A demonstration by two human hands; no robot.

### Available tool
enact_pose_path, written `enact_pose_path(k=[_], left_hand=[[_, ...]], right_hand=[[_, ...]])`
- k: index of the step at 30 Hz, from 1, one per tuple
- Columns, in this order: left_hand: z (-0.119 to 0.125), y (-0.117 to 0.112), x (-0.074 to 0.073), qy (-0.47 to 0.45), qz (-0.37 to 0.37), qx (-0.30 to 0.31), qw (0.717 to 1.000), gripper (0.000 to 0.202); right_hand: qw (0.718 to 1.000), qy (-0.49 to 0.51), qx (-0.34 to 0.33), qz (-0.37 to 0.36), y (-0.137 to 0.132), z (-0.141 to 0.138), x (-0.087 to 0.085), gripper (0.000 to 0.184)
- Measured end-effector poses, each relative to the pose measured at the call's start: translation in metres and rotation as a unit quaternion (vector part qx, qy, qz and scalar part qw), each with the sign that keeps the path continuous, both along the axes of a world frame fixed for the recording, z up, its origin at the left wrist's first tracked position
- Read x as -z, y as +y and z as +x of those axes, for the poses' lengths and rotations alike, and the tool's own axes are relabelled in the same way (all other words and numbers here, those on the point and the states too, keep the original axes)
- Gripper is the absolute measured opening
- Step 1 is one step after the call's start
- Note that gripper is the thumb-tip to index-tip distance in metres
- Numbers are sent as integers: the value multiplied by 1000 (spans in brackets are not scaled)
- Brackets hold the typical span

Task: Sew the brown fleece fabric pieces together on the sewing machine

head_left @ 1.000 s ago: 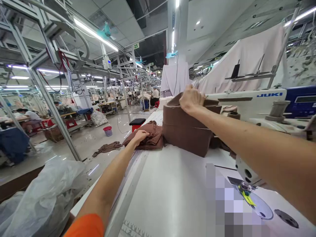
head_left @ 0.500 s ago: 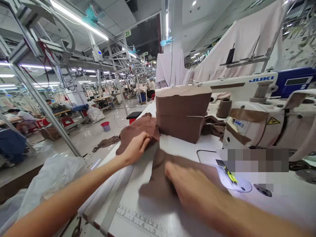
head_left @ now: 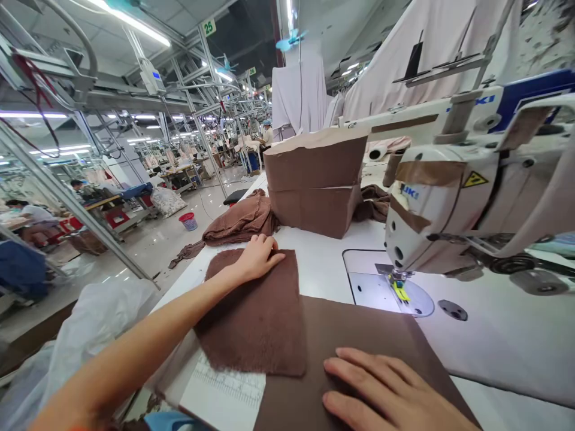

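Across a garment factory floor (head_left: 135, 254), rows of workstations (head_left: 177, 175) run toward the upper left. On the white sewing table (head_left: 321, 260), a Juki sewing machine (head_left: 431, 203) stands at right, a stacked block of brown fabric (head_left: 314, 179) sits at top centre, and crumpled brown cloth (head_left: 240, 221) lies beside it. At lower centre, a fuzzy brown fabric piece (head_left: 251, 323) lies flat, partly over a smooth brown fabric piece (head_left: 354, 332). The left hand (head_left: 258, 258) presses open on the fuzzy piece's upper edge; the right hand (head_left: 386, 389) rests open and flat on the smooth piece.

Bare left forearm (head_left: 130, 341), bare right hand (head_left: 381, 389), nails (head_left: 339, 353) prob. short.
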State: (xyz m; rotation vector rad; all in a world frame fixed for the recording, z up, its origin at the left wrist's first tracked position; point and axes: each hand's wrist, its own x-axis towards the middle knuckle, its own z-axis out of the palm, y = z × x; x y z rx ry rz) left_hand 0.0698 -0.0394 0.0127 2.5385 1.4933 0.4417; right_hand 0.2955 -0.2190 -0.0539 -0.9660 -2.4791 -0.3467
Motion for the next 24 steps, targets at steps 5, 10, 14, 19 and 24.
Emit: enact_pose_path(k=[5, 10, 14, 19, 24], left_hand=[[-7, 6, 5, -14, 24, 40, 999, 14], [-18, -14, -4, -45, 84, 45, 994, 12], [-28, -20, -19, -59, 150, 42, 986, 11], [-26, -48, -70, -54, 207, 65, 975, 17], [52, -96, -74, 56, 145, 144, 977, 18]], right_hand=[[995, -49, -38, 79, 15, -3, -28, 26], [988, -40, -79, 126, 35, -24, -40, 45], [981, -42, -118, 147, 57, -52, -52, 7], [964, 94, -180, 171, 25, -47, -92, 27], [959, 217, -109, 150, -26, 14, -90, 49]])
